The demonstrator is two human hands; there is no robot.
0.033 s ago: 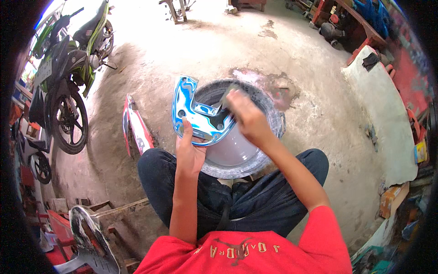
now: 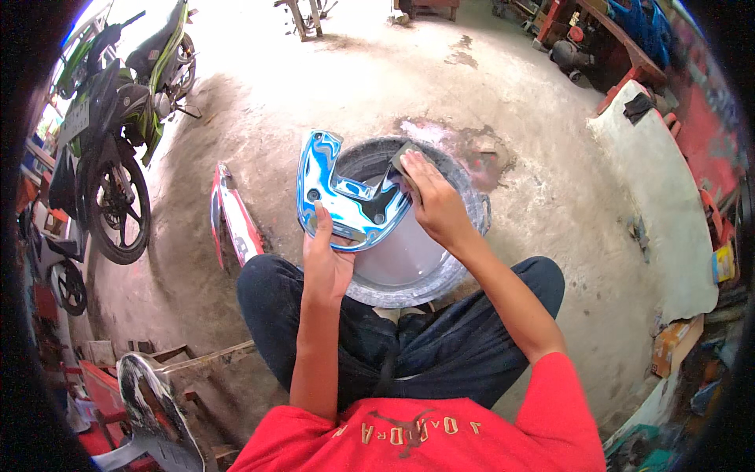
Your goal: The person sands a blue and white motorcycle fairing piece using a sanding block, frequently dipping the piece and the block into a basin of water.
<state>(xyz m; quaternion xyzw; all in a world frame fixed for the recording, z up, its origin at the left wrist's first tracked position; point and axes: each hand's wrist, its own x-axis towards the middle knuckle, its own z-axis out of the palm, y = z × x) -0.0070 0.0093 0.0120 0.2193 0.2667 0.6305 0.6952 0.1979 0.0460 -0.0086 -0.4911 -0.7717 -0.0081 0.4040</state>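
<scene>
While the left hand keeps its grip closed on the lower edge, thumb on top, a glossy, L-shaped curved panel swirled in blue and silver, with dark round recesses, hangs over a round basin. Fingers of the right hand grasp a thin, matte, grey-brown pad at the panel's black-patched right end. The basin's scuffed grey rim encloses cloudy liquid; near it, a slender, pointed red-and-white piece lies on rough, stained concrete floor.
</scene>
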